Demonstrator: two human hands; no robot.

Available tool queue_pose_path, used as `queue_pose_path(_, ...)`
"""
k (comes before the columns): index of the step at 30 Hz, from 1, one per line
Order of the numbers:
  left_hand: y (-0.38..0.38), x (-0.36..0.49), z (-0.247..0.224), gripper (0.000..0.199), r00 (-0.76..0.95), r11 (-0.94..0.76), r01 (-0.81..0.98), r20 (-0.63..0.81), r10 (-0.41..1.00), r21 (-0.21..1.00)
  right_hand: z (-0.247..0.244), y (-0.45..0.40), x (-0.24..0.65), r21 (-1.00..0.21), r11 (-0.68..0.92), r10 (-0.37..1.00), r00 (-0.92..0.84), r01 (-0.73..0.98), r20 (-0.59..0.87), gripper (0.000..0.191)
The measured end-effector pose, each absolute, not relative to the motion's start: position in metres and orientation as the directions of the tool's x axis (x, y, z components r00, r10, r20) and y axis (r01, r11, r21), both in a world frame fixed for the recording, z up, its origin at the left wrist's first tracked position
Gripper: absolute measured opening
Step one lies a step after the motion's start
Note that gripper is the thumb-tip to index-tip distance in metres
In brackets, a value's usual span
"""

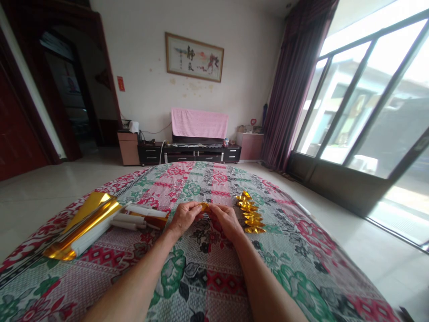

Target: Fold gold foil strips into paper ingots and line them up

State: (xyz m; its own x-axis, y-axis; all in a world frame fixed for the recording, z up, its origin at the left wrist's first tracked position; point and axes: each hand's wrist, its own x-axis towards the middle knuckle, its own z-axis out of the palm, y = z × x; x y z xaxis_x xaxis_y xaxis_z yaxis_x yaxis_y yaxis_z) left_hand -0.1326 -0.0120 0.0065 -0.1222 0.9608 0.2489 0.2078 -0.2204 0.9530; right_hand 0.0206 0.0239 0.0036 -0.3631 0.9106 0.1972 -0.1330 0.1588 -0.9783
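Observation:
Between the fingertips of both hands is a small piece of gold foil paper (205,207), held just above the cloth-covered table. My left hand (185,216) pinches its left end, and my right hand (226,220) pinches the right end. Fingers hide most of the piece, so its exact shape is unclear. To the right of my right hand, several folded gold foil pieces (253,216) with pointed ends lie in a row. Left of my left hand are curled gold foil sheets (97,219) and some white rolled or folded sheets (129,220).
A flowered cloth (214,281) covers the round table. Beyond it stand a low black cabinet (194,154) and a pink towel (200,123) draped over a flat object. Large windows (355,103) and a purple curtain (291,80) are on the right.

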Motion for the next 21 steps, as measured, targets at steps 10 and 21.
queue_pose_path(10,-0.0107,-0.1327,0.0057,0.025,-0.122,-0.231,0.192,0.257,0.959,0.954,0.0059,0.0219,0.0196,-0.99,0.093,0.913,-0.389,-0.103,0.126,0.036)
queue_pose_path(21,-0.013,-0.1313,0.0083,0.025,-0.118,-0.232,0.2,0.259,0.959,0.952,-0.0018,0.0288,0.0191,-0.984,0.015,0.916,-0.392,-0.178,0.085,0.04)
